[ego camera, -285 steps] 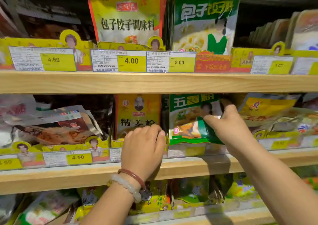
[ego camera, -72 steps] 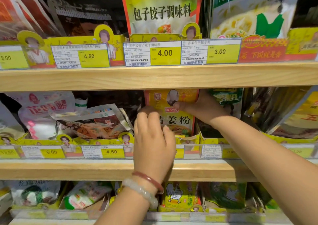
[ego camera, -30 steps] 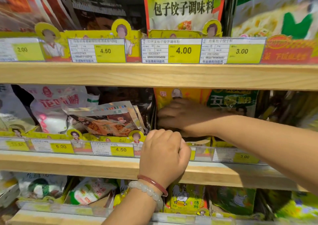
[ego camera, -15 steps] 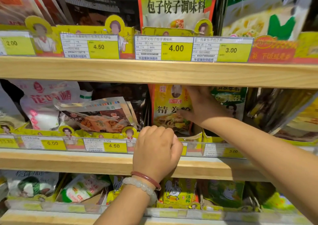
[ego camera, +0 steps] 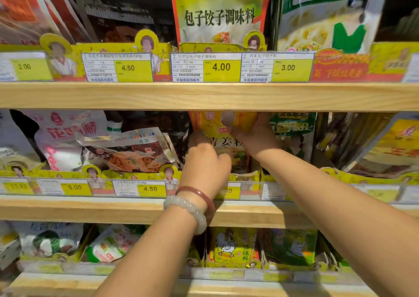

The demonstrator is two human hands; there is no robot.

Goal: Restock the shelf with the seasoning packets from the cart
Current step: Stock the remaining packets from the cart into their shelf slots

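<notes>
Gripping yellow packet (ego camera: 226, 138); right hand (ego camera: 254, 138) | left hand (ego camera: 204, 162) touching

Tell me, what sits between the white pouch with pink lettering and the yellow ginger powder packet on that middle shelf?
In the head view, a silver-edged packet with a reddish-brown food picture lies tilted there, dark packets behind it.

A yellow seasoning packet (ego camera: 223, 138) with dark characters and a food picture stands upright on the middle wooden shelf (ego camera: 90, 208), its top edge just under the shelf above. The right hand (ego camera: 254, 135) pinches its upper part and the left hand (ego camera: 205, 162) touches its lower left. A green packet (ego camera: 292, 133) stands just beside it on the right.
</notes>
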